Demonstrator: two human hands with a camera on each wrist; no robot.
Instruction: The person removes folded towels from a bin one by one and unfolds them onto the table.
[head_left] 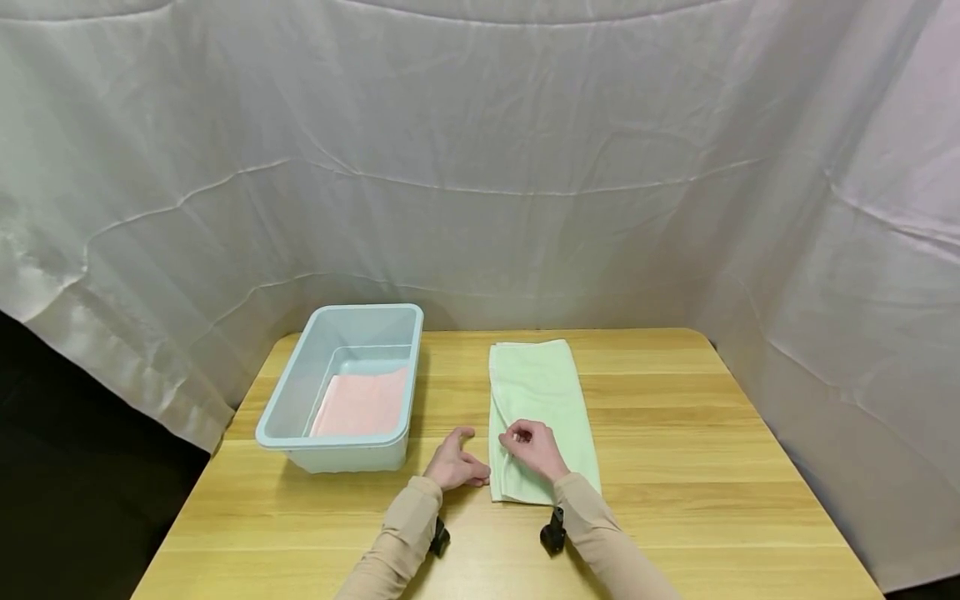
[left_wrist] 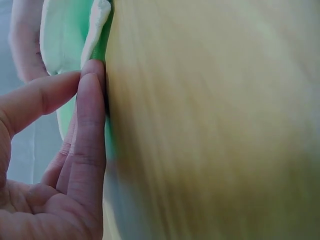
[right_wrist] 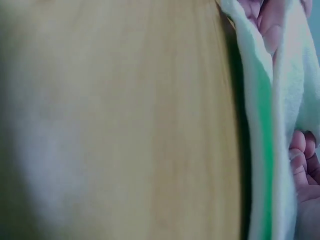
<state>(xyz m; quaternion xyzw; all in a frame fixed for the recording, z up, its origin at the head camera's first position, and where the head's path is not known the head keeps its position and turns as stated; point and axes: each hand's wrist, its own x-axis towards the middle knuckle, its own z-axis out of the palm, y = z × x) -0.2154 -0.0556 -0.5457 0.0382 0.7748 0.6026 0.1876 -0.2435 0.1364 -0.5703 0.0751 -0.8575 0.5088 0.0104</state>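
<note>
We see the right hand with fingers curled and thumb and fingertips pressed together, pinching the lifted edge of the top layer of a pale green towel. The towel lies folded lengthwise on the wooden table, to the right of a light blue tub that holds a pink cloth. The left hand sits low at the towel's near left side. In its wrist view we find long, nearly straight fingers, the thumb's tip meeting theirs right at the towel's edge; we cannot tell whether cloth is caught between them.
</note>
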